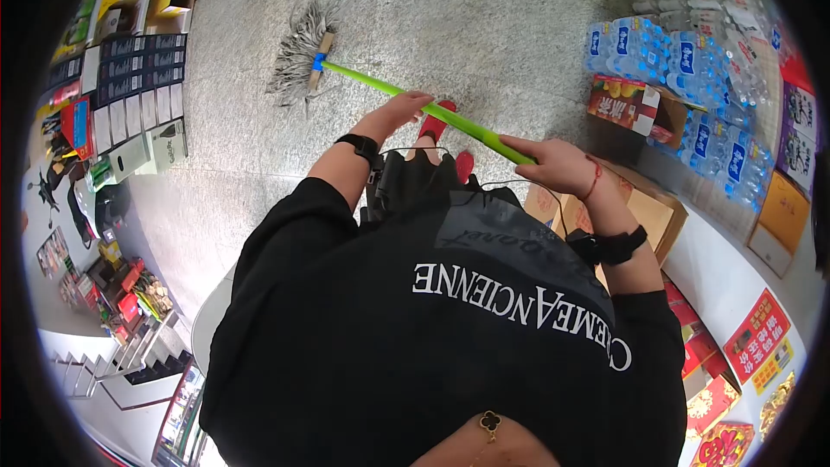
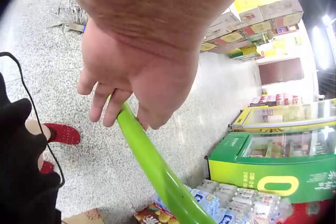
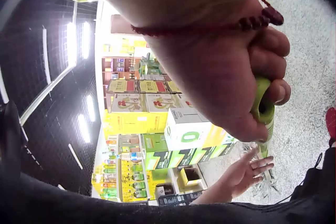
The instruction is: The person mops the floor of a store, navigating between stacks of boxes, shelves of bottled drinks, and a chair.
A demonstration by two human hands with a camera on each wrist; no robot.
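Gripping the green handle [image 1: 469, 126] near its end is the right hand [image 1: 556, 166]. The left hand [image 1: 398, 114], fingers loosely extended, is touching it nearer the mop head [image 1: 300, 47].

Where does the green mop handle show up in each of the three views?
Head: green mop handle slants across the upper middle, from the mop head down to the right hand.
Left wrist: it runs from left of centre down to the bottom edge.
Right wrist: its end shows right of centre, in the right hand's fingers.
Shared landmark: red footwear, near centre in head, lower left in left wrist, right edge in right wrist.
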